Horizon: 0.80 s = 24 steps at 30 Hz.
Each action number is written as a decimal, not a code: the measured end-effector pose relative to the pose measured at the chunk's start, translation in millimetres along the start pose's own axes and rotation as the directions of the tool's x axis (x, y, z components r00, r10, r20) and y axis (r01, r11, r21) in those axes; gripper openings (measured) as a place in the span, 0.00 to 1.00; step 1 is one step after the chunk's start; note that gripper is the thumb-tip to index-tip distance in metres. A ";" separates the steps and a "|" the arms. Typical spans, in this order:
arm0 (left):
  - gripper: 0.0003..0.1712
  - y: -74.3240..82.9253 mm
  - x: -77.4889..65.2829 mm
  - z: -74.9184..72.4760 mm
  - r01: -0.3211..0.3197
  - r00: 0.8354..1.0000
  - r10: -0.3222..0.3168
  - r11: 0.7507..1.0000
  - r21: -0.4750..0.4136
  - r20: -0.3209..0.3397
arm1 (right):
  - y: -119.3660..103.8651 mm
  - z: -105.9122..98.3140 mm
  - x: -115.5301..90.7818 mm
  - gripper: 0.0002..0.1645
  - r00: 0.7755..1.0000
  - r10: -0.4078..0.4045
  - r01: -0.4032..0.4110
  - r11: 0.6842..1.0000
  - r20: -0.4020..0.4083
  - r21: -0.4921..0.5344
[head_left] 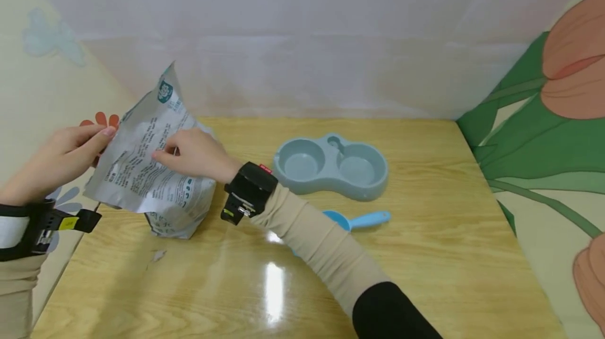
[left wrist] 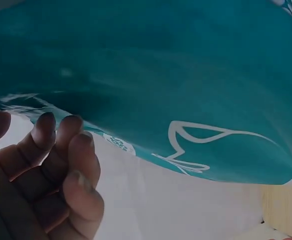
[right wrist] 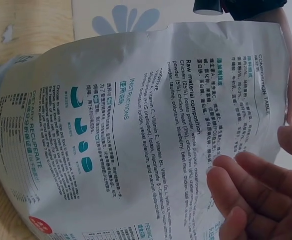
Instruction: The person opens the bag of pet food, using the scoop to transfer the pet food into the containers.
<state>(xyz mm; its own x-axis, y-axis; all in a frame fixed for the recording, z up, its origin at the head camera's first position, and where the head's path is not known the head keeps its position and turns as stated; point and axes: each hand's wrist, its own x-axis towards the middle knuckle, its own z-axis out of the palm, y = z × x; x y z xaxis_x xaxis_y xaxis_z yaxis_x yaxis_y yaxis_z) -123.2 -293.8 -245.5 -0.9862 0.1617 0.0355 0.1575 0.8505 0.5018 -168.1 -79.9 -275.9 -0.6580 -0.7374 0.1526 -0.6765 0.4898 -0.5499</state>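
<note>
A silver pet food bag (head_left: 142,155) stands tilted on the left of the table, its printed back toward me. In the left wrist view its other side (left wrist: 150,90) is teal with white line drawings. My left hand (head_left: 71,155) pinches the bag's upper left edge between thumb and fingers. Over the bag's printed face is my right hand (head_left: 196,155), its fingers loosely bent. The right wrist view shows the right fingers (right wrist: 255,195) slightly bent beside the print, the thumb apart from them and nothing gripped.
A grey-blue double pet bowl (head_left: 331,187) stands mid-table toward the back. In front of it lies a blue scoop (head_left: 371,219), partly hidden by my right forearm. A white sheet (head_left: 302,39) hangs behind the wooden table (head_left: 439,255), with patterned panels at both sides.
</note>
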 end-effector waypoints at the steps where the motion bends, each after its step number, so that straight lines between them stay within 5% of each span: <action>1: 0.23 0.4 0.4 0.8 -0.006 1.000 0.006 1.000 -0.002 -0.001 | 0.1 0.1 0.1 0.19 1.000 0.001 -0.001 1.000 0.001 -0.003; 13: 0.14 14.3 2.1 11.5 -0.158 0.987 0.159 0.987 0.013 -0.030 | -2.1 -4.9 -1.8 0.22 1.000 -0.008 0.009 0.997 -0.017 0.080; 24: 0.11 32.8 3.9 24.1 -0.309 0.949 0.311 0.950 0.037 -0.046 | 10.3 -8.6 -2.3 0.26 0.992 0.058 -0.037 0.983 -0.114 0.179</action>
<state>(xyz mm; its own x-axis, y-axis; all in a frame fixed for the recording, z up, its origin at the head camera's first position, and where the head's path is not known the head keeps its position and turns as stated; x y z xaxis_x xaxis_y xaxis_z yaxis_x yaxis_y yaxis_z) -120.6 -253.1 -249.7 -0.8896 0.3947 0.2297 0.4567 0.7764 0.4343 -176.4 -69.1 -274.9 -0.7298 -0.6496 0.2129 -0.5815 0.4260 -0.6931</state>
